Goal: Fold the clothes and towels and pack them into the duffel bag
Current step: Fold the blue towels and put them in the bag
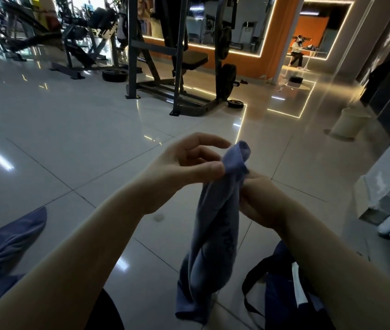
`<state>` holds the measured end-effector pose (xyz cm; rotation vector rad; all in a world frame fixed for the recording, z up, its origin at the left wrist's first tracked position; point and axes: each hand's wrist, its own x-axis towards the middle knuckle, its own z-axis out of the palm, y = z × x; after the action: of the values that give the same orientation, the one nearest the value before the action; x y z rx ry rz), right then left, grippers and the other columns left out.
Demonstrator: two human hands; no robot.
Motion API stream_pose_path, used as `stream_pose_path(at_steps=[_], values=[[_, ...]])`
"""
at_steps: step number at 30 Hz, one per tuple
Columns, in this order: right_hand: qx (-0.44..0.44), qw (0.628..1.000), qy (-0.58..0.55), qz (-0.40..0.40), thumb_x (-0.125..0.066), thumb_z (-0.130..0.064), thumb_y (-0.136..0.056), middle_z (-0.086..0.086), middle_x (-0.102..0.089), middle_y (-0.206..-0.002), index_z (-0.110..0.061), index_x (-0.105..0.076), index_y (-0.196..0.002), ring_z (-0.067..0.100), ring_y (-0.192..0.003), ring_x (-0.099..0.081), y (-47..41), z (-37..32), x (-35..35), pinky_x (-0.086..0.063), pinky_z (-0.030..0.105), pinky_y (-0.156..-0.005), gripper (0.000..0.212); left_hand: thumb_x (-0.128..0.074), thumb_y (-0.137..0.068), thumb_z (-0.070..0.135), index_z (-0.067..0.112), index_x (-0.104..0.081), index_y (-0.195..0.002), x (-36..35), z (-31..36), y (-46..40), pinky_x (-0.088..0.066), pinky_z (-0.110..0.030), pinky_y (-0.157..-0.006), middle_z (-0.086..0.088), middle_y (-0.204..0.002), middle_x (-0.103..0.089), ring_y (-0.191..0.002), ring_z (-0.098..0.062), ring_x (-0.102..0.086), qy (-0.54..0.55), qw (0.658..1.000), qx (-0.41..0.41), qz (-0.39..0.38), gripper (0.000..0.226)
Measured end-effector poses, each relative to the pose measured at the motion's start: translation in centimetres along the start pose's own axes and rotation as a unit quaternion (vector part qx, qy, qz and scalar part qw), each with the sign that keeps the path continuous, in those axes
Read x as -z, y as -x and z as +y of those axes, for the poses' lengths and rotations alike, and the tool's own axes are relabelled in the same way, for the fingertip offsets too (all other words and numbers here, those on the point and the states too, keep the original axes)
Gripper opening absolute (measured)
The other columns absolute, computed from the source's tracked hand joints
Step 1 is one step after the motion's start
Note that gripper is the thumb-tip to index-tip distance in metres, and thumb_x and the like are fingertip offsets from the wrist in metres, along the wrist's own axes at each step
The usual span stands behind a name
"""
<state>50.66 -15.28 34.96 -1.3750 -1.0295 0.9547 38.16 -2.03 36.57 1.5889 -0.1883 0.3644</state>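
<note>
At the far left a second blue cloth (6, 246) lies spread and rumpled on the tiled floor (58, 129), untouched and well apart from both hands; it looks unfolded, so it is probably waiting its turn. Moving right, the left hand (184, 163) pinches the top edge of a blue towel (215, 234) between thumb and forefinger, the other fingers loosely curled above it; the towel hangs from that pinch in a long bunched drape, its lower end reaching down close to the floor, though whether it touches I cannot tell. Just right of the cloth the right hand (260, 198) grips the same towel a little lower, fingers curled round its edge; the two hands sit close together, almost touching through the fabric. At the lower right a dark blue duffel bag (291, 294) stands on the floor beneath the right forearm, its black straps looping out to the left; whether its mouth is open is hidden.

The step in hand seems to be finding the towel's corners before folding; nothing shows as packed yet, so the task looks early. The next move probably calls for drawing the hands apart along the top edge until the towel hangs flat, then folding it in halves; the soft cloth will sag and twist, so both corners need a firm pinch.
</note>
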Motion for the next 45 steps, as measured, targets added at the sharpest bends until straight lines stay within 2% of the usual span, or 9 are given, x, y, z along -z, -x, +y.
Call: stream_pose_path(at_steps=[2,4,7,13,22,29,35,40,45], values=[[0.012,0.999,0.014,0.048,-0.047,-0.004,-0.096,-0.006,-0.063,-0.049,-0.016,-0.056,-0.073,-0.006,-0.046,-0.059,-0.5,0.5,0.0,-0.047,0.008,-0.048,0.029,-0.068,-0.065,0.071,0.026,-0.067,-0.105,0.0,0.5,0.4,-0.05,-0.029,-0.075,0.0,-0.089,-0.066,-0.087,-0.02,-0.061,0.01,1.0,0.0,0.002,0.06],[0.002,1.0,0.03,0.004,-0.044,-0.002,-0.096,0.001,-0.066,-0.07,-0.013,-0.057,-0.083,-0.003,-0.062,-0.064,-0.2,0.1,-0.3,-0.05,0.01,-0.059,0.022,-0.062,-0.065,0.076,0.028,-0.072,-0.094,0.3,1.0,0.9,-0.05,-0.023,-0.071,0.003,-0.08,-0.063,-0.079,-0.013,-0.059,0.001,1.0,-0.001,0.025,0.057],[-0.004,0.995,0.091,-0.052,-0.06,-0.019,-0.089,0.005,-0.067,-0.102,-0.012,-0.063,-0.107,0.018,-0.1,-0.065,0.5,0.1,-0.5,-0.053,0.03,-0.088,0.02,-0.064,-0.072,0.058,0.014,-0.068,-0.092,0.2,1.5,1.6,-0.048,-0.016,-0.062,0.005,-0.072,-0.058,-0.069,-0.007,-0.057,-0.062,0.997,-0.004,0.048,0.048],[0.028,0.994,0.092,0.058,-0.068,-0.03,-0.076,0.005,-0.066,-0.095,-0.013,-0.065,-0.098,0.019,-0.091,-0.064,1.2,-0.1,-0.8,-0.052,0.032,-0.084,0.029,-0.077,-0.075,0.015,0.031,-0.059,-0.095,-0.1,0.1,1.8,-0.046,-0.009,-0.075,0.006,-0.098,-0.057,-0.09,-0.001,-0.056,-0.34,0.935,0.011,0.1,0.032],[0.076,0.982,0.032,0.17,-0.067,-0.023,-0.067,0.0,-0.062,-0.081,-0.014,-0.063,-0.084,0.013,-0.079,-0.058,2.9,-1.2,2.6,-0.047,0.025,-0.073,0.019,-0.065,-0.089,0.019,0.023,-0.064,-0.091,0.9,-0.5,1.0,-0.055,-0.03,-0.071,0.0,-0.089,-0.067,-0.082,-0.019,-0.065,-0.315,0.925,0.078,0.2,0.004],[-0.074,0.99,0.113,0.028,-0.066,-0.035,-0.076,0.001,-0.069,-0.096,-0.009,-0.066,-0.097,0.017,-0.094,-0.064,3.8,0.8,4.6,-0.046,0.03,-0.086,0.033,-0.046,-0.099,0.016,0.02,-0.056,-0.099,1.9,-1.6,-1.5,-0.04,-0.019,-0.065,0.008,-0.087,-0.056,-0.076,-0.002,-0.05,-0.35,0.883,0.011,0.312,0.011],[-0.1,0.979,0.02,0.179,-0.05,-0.029,-0.094,0.005,-0.067,-0.085,-0.013,-0.069,-0.09,0.024,-0.089,-0.058,4.1,1.7,5.7,-0.044,0.037,-0.083,0.024,-0.052,-0.097,0.018,0.021,-0.06,-0.1,5.0,-2.4,-2.2,-0.044,-0.018,-0.071,0.002,-0.096,-0.059,-0.079,-0.003,-0.052,-0.379,0.869,0.014,0.319,0.009],[-0.195,0.966,0.169,0.003,-0.06,-0.012,-0.089,0.004,-0.066,-0.096,-0.011,-0.064,-0.097,0.018,-0.094,-0.063,4.5,2.5,5.7,-0.053,0.036,-0.086,0.009,-0.061,-0.092,0.023,0.021,-0.063,-0.097,6.3,-2.8,-2.1,-0.047,-0.028,-0.073,0.003,-0.093,-0.059,-0.078,-0.011,-0.055,-0.423,0.857,0.034,0.292,0.006],[-0.186,0.954,0.225,-0.068,-0.072,-0.011,-0.08,0.003,-0.067,-0.11,-0.018,-0.063,-0.11,0.018,-0.104,-0.063,3.0,2.3,3.7,-0.052,0.035,-0.096,0.032,-0.06,-0.093,0.022,0.014,-0.065,-0.1,6.7,-3.2,-2.0,-0.042,-0.026,-0.075,0.003,-0.091,-0.06,-0.083,-0.013,-0.055,-0.434,0.839,0.019,0.328,0.012]])
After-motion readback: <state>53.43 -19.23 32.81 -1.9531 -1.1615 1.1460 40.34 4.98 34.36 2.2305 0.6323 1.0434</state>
